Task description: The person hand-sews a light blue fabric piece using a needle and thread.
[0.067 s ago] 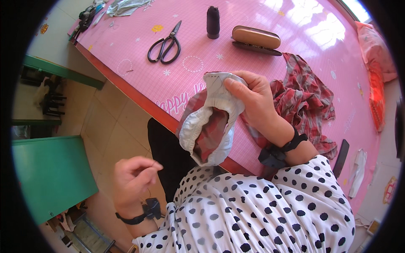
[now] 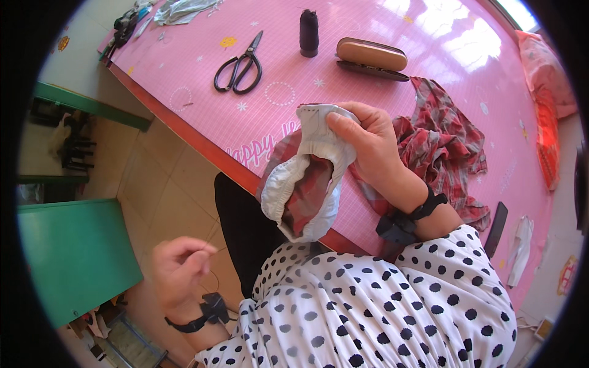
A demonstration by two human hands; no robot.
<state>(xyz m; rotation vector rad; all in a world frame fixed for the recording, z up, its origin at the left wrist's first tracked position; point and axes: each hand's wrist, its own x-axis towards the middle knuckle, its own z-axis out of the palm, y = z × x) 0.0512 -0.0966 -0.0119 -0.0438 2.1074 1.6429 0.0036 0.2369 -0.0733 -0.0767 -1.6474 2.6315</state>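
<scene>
My right hand [image 2: 371, 144] grips a small sewn cloth piece [image 2: 316, 138] at its top, thumb on the white side. White fabric with gathered, elastic-like edges surrounds an opening, and red-grey plaid shows inside and behind it. A row of dark stitches runs along its upper edge. Down to the left, beside the table, my left hand [image 2: 181, 264] is closed in a pinch, somewhat blurred. A thin dark thread [image 2: 216, 283] hangs in a loop next to it; any needle is too small to make out.
On the pink-covered table [image 2: 208, 116] lie black scissors [image 2: 239, 67], a black thread spool [image 2: 309, 34], an open brown case [image 2: 372, 56] and crumpled plaid cloth [image 2: 442, 141]. A dark flat bar [image 2: 496, 230] rests at the right. A green panel [image 2: 76, 257] stands at the left.
My left hand has moved a little left and down, farther from the cloth. The right hand and the cloth piece stay almost still.
</scene>
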